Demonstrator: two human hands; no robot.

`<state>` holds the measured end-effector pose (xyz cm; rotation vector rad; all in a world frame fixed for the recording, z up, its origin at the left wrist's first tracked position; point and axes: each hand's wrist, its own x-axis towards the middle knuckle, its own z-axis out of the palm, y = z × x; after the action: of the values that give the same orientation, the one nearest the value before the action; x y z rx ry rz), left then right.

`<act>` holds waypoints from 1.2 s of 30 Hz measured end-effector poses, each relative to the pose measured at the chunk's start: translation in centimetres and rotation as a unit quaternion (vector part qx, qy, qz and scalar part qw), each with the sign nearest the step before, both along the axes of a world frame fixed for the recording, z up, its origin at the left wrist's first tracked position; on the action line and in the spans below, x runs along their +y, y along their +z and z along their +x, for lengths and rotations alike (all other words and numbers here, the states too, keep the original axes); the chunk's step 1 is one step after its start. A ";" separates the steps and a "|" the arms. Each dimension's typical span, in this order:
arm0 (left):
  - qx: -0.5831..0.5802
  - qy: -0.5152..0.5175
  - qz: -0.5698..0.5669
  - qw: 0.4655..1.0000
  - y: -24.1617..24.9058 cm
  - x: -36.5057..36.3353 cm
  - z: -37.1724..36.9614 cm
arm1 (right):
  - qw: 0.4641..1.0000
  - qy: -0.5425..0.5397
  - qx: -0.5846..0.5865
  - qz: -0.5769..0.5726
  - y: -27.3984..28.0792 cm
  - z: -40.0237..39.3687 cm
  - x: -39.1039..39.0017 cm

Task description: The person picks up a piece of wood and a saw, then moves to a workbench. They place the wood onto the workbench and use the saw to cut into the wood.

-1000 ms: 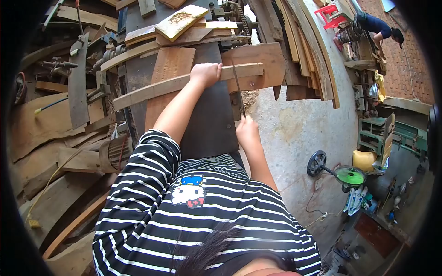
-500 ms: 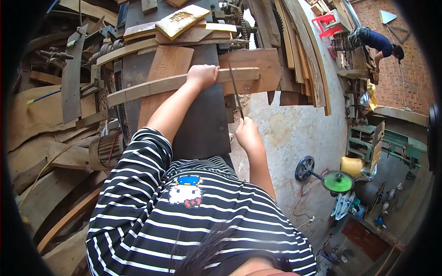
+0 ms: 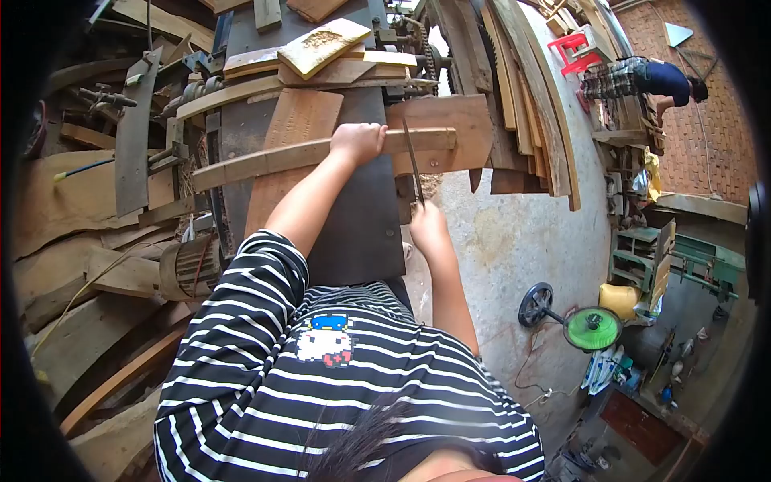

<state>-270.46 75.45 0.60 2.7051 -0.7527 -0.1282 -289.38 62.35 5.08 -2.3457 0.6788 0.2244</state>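
Note:
My left hand (image 3: 359, 145) is closed over a long wooden strip (image 3: 269, 163), pressing it down near its right part. The strip lies crosswise on a dark bench top (image 3: 353, 233), with a flat brown board (image 3: 297, 120) beneath it. My right hand (image 3: 430, 225) grips the near end of a handsaw (image 3: 414, 165), its handle mostly hidden by my fingers. Seen almost edge-on, the thin dark blade crosses the strip just right of my left hand. A wide reddish-brown board (image 3: 470, 120) lies behind the strip's right end.
Scrap boards (image 3: 325, 48) are piled at the bench's far side near a chain and gears (image 3: 428, 52). Long planks (image 3: 530, 96) lean at right. A green fan (image 3: 593, 328) stands on the concrete floor. Another person (image 3: 666, 84) bends over at upper right. A motor (image 3: 189, 267) sits at left.
My right hand and the saw have moved slightly forward, away from my body. My left hand keeps its hold on the strip. The whole view has shifted a little.

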 end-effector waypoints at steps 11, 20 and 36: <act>-0.052 0.001 0.001 0.999 -0.7 -0.1 -0.3 | 1.000 0.000 -0.024 -0.016 -2.0 7.2 -0.1; -0.029 0.000 -0.007 1.000 -0.3 0.0 -0.4 | 0.999 0.008 0.051 -0.009 2.6 1.0 0.0; 0.066 0.001 0.027 0.997 1.3 -0.1 0.1 | 0.997 0.005 0.073 0.002 2.1 2.5 -0.3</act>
<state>-270.39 75.32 1.88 2.7154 -0.7178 -0.3276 -286.89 62.07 7.23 -2.3446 0.7367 0.4049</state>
